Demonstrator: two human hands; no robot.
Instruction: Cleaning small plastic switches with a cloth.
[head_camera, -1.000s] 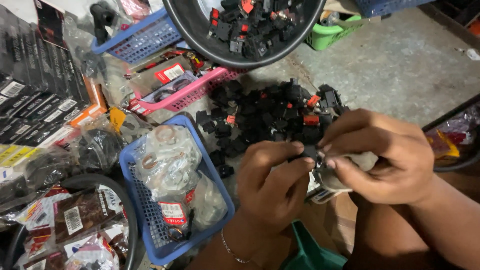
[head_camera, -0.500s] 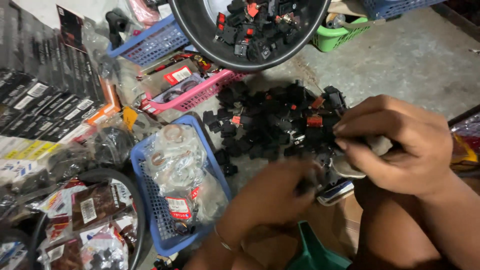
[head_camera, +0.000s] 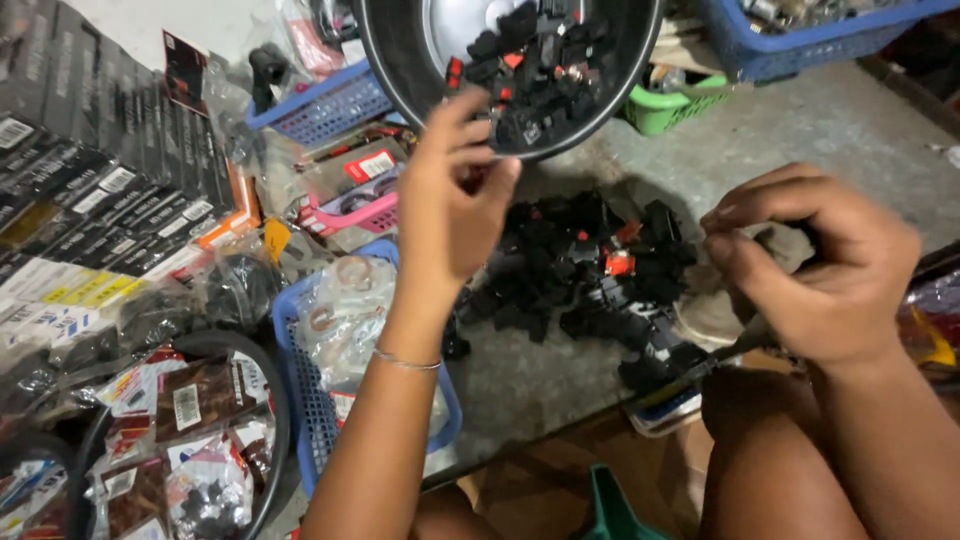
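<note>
In the head view, flat black cardboard boxes (head_camera: 90, 215) are seen stacked at the far left, with a round black basin (head_camera: 262, 400) of small packets in clear plastic below them. Just to the right, a blue plastic mesh basket (head_camera: 305, 415) is filled with clear bags of small parts, and a pink plastic basket (head_camera: 345, 215) lies beyond it. The left hand (head_camera: 455, 190) is raised at the rim of a large round metal bowl (head_camera: 400, 50) holding small black and red plastic parts; its fingers are curled together at the tips, though whether a part is pinched between them cannot be told. A loose pile of black plastic parts with red buttons (head_camera: 590, 265) is spread on the grey concrete floor (head_camera: 830, 130) between the two hands. A green plastic tub (head_camera: 670, 108) is set behind the pile, beside the bowl. At the right, the right hand (head_camera: 820, 265) is closed around a small object that is mostly hidden by the fingers.
</note>
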